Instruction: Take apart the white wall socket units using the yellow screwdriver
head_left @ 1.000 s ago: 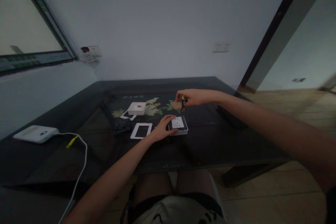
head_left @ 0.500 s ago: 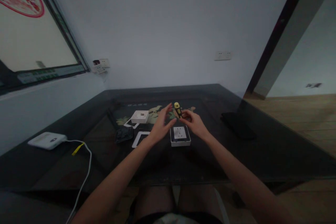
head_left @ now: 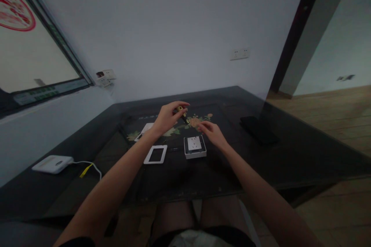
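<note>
My left hand (head_left: 170, 115) grips a yellow-and-black screwdriver (head_left: 182, 114) by its thick handle, tilted over the table. Just to its right and a little lower, my right hand (head_left: 211, 130) is closed in a pinch; anything between those fingertips is too small to make out. Below the hands sits a white socket box (head_left: 195, 154), with a white wall socket (head_left: 194, 143) facing up in it. A white cover frame (head_left: 155, 154) lies flat to the left of the box. Another white piece (head_left: 147, 127) is partly hidden behind my left wrist.
The dark table (head_left: 179, 183) bears a flower print. A white device (head_left: 52, 164) with a cable and a yellow tag (head_left: 86, 170) lies at the left. Towards the right edge rests a black flat item (head_left: 259, 130). Wall sockets (head_left: 240, 54) are on the wall behind.
The screwdriver has passed from my right hand to my left, which has risen and closed around it. My right hand now pinches near its lower end. The view has tilted slightly.
</note>
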Tool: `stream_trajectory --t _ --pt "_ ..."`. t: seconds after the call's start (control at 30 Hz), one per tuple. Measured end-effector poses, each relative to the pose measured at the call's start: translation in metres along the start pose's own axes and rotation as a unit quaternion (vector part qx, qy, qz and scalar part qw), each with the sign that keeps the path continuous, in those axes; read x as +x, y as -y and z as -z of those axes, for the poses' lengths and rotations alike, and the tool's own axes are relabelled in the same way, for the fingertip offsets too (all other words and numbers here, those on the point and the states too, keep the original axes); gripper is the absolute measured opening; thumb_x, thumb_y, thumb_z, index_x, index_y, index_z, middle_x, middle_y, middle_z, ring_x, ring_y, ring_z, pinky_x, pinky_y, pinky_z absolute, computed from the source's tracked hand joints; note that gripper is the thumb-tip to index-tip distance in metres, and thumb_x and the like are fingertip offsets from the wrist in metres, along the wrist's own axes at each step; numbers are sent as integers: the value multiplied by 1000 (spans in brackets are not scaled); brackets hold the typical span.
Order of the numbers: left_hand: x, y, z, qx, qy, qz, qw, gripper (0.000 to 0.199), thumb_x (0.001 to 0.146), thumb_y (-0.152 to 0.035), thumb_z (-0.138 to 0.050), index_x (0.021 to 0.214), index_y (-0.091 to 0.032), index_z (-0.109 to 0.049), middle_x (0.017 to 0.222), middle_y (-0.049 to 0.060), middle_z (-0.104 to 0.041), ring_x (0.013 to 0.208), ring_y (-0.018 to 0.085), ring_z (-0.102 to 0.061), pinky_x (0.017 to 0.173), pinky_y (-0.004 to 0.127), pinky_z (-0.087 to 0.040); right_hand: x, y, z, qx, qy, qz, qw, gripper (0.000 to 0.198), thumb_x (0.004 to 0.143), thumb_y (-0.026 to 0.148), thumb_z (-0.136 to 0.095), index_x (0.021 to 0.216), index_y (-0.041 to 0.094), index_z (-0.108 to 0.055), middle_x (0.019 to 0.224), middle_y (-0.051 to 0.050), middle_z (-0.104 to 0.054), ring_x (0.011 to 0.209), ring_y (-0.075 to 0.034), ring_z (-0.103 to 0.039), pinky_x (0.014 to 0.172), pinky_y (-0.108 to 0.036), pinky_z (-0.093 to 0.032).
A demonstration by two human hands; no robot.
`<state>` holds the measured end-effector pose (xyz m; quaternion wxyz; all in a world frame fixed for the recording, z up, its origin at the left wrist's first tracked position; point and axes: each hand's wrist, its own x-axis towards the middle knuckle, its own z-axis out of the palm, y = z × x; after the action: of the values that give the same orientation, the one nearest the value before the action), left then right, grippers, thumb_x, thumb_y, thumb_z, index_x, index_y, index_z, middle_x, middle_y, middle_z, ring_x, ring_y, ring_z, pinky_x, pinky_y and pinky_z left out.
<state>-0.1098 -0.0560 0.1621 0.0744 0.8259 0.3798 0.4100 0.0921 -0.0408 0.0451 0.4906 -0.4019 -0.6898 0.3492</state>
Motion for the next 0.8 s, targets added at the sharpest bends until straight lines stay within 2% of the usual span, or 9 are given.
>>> stream_trajectory --t 0.07,0.13,0.23,0.3,0.47,0.63,0.8 --pt "0 1 11 4 -10 0 1000 23 88 -28 -57 106 -19 -66 89 4 -70 79 15 -65 67 25 -55 -3 -2 -5 -47 30 20 998 23 85 37 -55 92 18 -65 96 -8 -70 93 -21 -64 83 -37 -48" --pt "-2 4 20 11 -10 2 1000 23 88 -30 -55 105 -18 -66 85 3 -68 74 14 -64 64 24 -55 -8 -4 -11 -93 83 48 991 26 81 34 -62 102 19 -64 109 -10 -67 105 -23 -60 92 -40 -44" --pt "-10 11 25 30 -6 5 1000 23 89 -30 -54 103 -18 -66 88 5 -67 73 14 -63 60 22 -54 -14 -6 -19 -153 172 73 970 58 67 39 -77 118 20 -58 123 -12 -59 119 -27 -50 101 -45 -36" --pt "-16 16 21 44 -6 4 999 22 90 -30 -52 102 -18 -66 90 5 -66 75 14 -63 61 22 -54 -17 -8 -21 -176 208 68 960 75 59 43 -82 123 19 -55 126 -14 -56 120 -30 -47 102 -45 -35" --pt "-24 28 7 56 -4 5 998 22 91 -32 -50 99 -18 -65 91 5 -66 78 15 -63 66 24 -54 -17 -13 -21 -200 220 65 952 82 57 46 -83 126 13 -53 124 -17 -54 118 -30 -45 101 -43 -35" --pt "-24 32 5 38 18 12 999 23 91 -32 -49 102 -18 -65 91 5 -65 76 15 -63 61 23 -54 -16 -11 -20 -194 229 62 952 79 59 45 -82 126 15 -53 125 -16 -53 118 -30 -44 101 -44 -35" --pt "-25 35 2 53 23 5 998 21 91 -31 -50 100 -19 -65 89 4 -65 79 15 -63 67 24 -54 -16 -10 -21 -196 225 62 953 77 59 43 -83 125 16 -54 124 -15 -53 117 -30 -45 100 -45 -35"
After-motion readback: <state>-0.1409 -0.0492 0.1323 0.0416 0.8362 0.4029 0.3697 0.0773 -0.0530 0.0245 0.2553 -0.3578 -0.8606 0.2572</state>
